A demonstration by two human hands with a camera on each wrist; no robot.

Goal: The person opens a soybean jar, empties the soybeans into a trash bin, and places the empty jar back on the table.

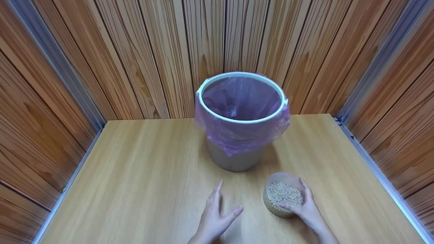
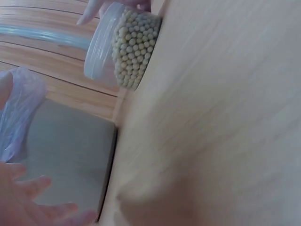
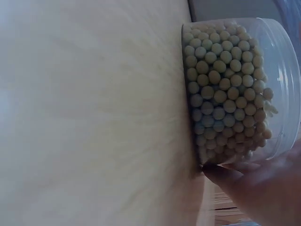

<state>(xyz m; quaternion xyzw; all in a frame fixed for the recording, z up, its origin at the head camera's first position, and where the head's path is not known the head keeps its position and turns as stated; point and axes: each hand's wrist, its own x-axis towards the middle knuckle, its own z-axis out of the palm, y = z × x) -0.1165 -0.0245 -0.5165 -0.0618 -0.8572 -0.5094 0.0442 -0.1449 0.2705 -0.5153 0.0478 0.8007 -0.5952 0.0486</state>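
Observation:
A clear plastic jar [image 1: 271, 200] without a lid stands on the table, partly filled with small round beige beads [image 1: 284, 193]. My right hand [image 1: 307, 206] grips the jar from its right side, thumb at the near side and fingers round the far side. In the right wrist view the beads [image 3: 225, 89] show through the wall, with the hand [image 3: 263, 188] at the jar's lower edge. My left hand [image 1: 213, 217] is held to the left of the jar, fingers extended and thumb apart, holding nothing. The left wrist view shows its spread fingers [image 2: 33, 188].
Behind the hands stands a grey bin [image 1: 234, 161] with a pale rim ring [image 1: 242, 121], lined with a purple plastic bag [image 1: 237, 135]. Wood-panelled walls [image 1: 169, 51] enclose the wooden table [image 1: 145, 169] at the back and sides, with metal strips along the edges.

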